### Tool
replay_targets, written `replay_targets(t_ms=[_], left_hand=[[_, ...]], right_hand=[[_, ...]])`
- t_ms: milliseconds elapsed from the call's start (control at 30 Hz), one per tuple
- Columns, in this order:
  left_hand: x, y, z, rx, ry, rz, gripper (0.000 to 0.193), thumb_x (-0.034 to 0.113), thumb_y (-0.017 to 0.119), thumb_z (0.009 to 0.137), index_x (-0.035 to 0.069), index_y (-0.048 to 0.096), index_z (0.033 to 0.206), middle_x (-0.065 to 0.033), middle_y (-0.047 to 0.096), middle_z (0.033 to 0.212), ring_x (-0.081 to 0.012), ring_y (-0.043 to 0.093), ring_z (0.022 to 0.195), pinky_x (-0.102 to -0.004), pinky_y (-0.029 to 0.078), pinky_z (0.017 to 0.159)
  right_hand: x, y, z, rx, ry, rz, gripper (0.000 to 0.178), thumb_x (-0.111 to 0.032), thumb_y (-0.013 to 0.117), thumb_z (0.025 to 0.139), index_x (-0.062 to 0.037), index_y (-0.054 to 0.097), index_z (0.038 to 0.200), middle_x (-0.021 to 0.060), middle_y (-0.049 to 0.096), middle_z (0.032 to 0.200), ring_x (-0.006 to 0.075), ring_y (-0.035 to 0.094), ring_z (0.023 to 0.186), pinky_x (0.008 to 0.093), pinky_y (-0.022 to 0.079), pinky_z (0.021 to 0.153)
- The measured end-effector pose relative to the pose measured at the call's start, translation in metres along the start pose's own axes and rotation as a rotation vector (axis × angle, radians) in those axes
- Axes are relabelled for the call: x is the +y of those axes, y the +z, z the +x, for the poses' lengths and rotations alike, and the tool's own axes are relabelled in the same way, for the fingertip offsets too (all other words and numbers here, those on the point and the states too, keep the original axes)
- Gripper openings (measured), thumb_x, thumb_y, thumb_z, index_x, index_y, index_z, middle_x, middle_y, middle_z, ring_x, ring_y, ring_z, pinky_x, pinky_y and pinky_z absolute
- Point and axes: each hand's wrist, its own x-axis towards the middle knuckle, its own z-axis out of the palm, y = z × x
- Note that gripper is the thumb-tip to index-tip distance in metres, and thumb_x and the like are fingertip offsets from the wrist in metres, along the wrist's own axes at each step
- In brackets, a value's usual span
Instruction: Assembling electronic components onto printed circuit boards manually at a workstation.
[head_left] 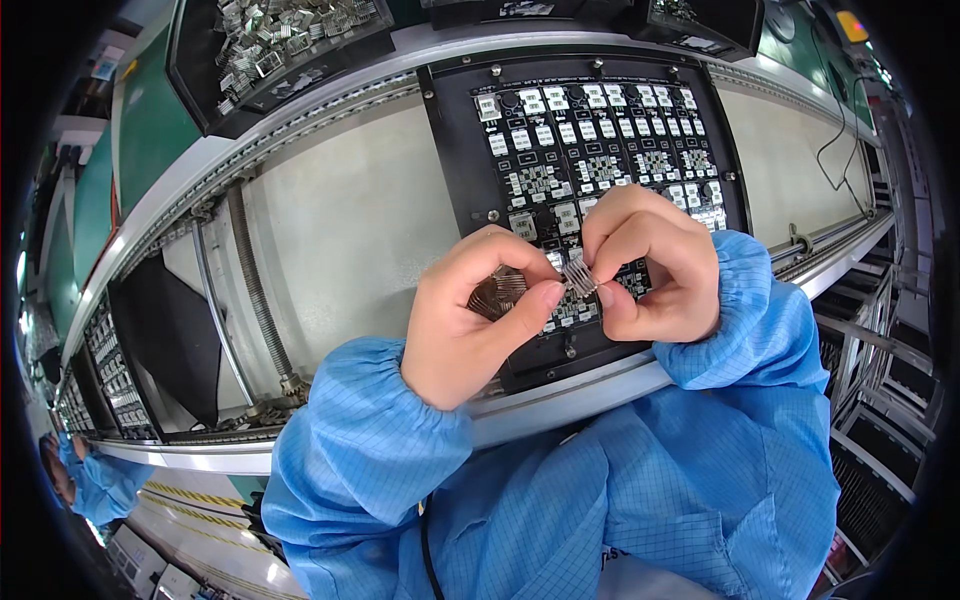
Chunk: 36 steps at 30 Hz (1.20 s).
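Over the black carrier tray, both hands meet at a small finned metal piece, which looks like a heat sink. My left hand is closed, its thumb and forefinger pinching the piece's left side. More finned metal pieces are tucked in the curl of the same hand, partly hidden by the fingers. My right hand pinches the piece's right end between thumb and fingertips. Beneath lie black circuit boards set with rows of white and silver components; the hands cover their near part.
A black bin heaped with loose metal pieces stands at the far left, with another dark bin at the far right. The tray rests across conveyor rails. Further left are more boards and another person's blue sleeve.
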Motion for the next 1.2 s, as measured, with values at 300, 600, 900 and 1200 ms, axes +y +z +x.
replay_targets(t_ms=[300, 600, 900, 1200], left_hand=[[-0.011, 0.005, 0.003, -0.015, 0.028, -0.049, 0.008, 0.000, 0.063, 0.078, 0.001, 0.057, 0.083, -0.0035, 0.056, 0.080, -0.0104, 0.052, 0.073, -0.0235, 0.040, 0.064], [-0.003, 0.012, 0.005, 0.127, 0.258, 0.345, 0.011, -0.004, 0.064, 0.074, 0.001, 0.058, 0.081, -0.0069, 0.054, 0.079, -0.0166, 0.056, 0.066, -0.0271, 0.044, 0.056], [-0.008, 0.010, 0.011, 0.062, 0.289, 0.219, 0.019, -0.002, 0.068, 0.073, 0.003, 0.063, 0.090, -0.0057, 0.055, 0.080, -0.0148, 0.056, 0.071, -0.0253, 0.044, 0.060], [-0.009, 0.018, 0.010, 0.123, 0.423, 0.462, 0.038, 0.004, 0.078, 0.064, 0.005, 0.064, 0.099, -0.0080, 0.057, 0.083, -0.0195, 0.058, 0.072, -0.0299, 0.048, 0.060]], right_hand=[[0.008, 0.001, -0.001, -0.048, -0.240, -0.200, 0.012, -0.003, 0.066, 0.073, -0.0020, 0.057, 0.079, 0.0094, 0.055, 0.081, 0.0243, 0.054, 0.067, 0.0340, 0.046, 0.060], [0.010, -0.004, -0.003, -0.027, -0.304, -0.310, 0.012, -0.005, 0.067, 0.074, -0.0020, 0.056, 0.077, 0.0093, 0.056, 0.079, 0.0250, 0.056, 0.066, 0.0354, 0.048, 0.060], [0.009, -0.010, -0.004, 0.043, -0.219, -0.240, 0.015, -0.001, 0.066, 0.066, -0.0040, 0.054, 0.075, 0.0087, 0.055, 0.078, 0.0242, 0.056, 0.067, 0.0313, 0.047, 0.057], [0.010, -0.010, -0.008, -0.001, -0.124, -0.167, 0.019, 0.001, 0.067, 0.064, -0.0044, 0.055, 0.077, 0.0091, 0.056, 0.079, 0.0239, 0.058, 0.071, 0.0317, 0.047, 0.059]])
